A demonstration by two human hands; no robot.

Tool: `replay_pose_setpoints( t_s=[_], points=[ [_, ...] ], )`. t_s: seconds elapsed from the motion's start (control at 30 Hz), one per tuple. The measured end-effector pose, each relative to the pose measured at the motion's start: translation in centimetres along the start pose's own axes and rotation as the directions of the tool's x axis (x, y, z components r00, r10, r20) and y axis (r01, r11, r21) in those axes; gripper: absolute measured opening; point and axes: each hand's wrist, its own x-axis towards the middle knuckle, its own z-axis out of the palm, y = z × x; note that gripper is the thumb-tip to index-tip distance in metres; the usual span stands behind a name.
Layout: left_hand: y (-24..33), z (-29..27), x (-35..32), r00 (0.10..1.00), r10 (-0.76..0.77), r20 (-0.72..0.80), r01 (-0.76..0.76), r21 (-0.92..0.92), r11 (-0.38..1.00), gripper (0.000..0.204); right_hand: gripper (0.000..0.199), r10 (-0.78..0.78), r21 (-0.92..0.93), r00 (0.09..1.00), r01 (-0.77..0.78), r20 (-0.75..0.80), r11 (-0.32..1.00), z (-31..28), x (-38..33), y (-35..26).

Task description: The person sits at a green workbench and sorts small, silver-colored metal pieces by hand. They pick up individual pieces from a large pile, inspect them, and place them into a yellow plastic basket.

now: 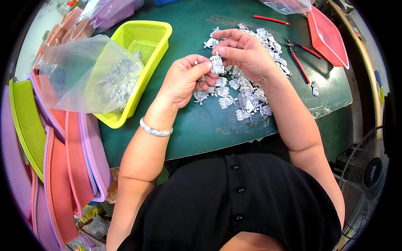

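Observation:
Over the green work table point(192, 138), my left hand point(178, 79) pinches a small, flat silver metal casting point(217, 65) between thumb and fingers. A second bit of silver metal shows among its curled fingers. My right hand point(251, 56) meets the casting at its upper edge, thumb and fingertips closed around that end; the exact contact is partly hidden. Below and behind both hands spreads a loose pile of similar silver castings point(250, 98). One casting point(315, 88) lies apart to the right, below red-handled pliers point(298, 58) whose jaws are spread.
A lime-green basket point(161, 46) at left holds a clear plastic bag point(71, 69) and silver castings. Stacked purple, pink and green baskets point(58, 180) crowd the left side. A red pencil-like stick point(272, 20) and pink tray point(331, 46) lie at far right; a fan point(372, 172) stands near right.

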Motion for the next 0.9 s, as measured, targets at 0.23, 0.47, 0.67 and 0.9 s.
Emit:
replay_pose_setpoints(
  t_s=[0.23,0.47,0.67,0.9],
  points=[
    [0.0,0.7,-0.1,1.000,0.002,0.008,-0.002,0.014,1.000,0.014,0.033,-0.027,-0.042,1.000,0.027,0.004,0.999,-0.3,0.2,0.3],
    [-0.5,0.6,0.1,0.998,0.005,0.057,-0.004,-0.001,1.000,0.025,0.028,-0.058,-0.155,0.998,0.054,-0.021,0.986,0.4,-0.2,0.1],
    [-0.1,-0.5,0.4,0.984,0.013,0.177,0.039,-0.290,0.956,0.029,0.022,-0.288,-0.435,0.957,0.244,-0.038,0.867,-0.7,0.5,0.9],
    [0.1,-1.0,0.5,0.991,0.025,0.134,0.034,-0.420,0.907,0.027,0.037,-0.403,-0.881,0.876,0.390,0.265,0.268,-1.6,0.4,0.9]
  ],
)
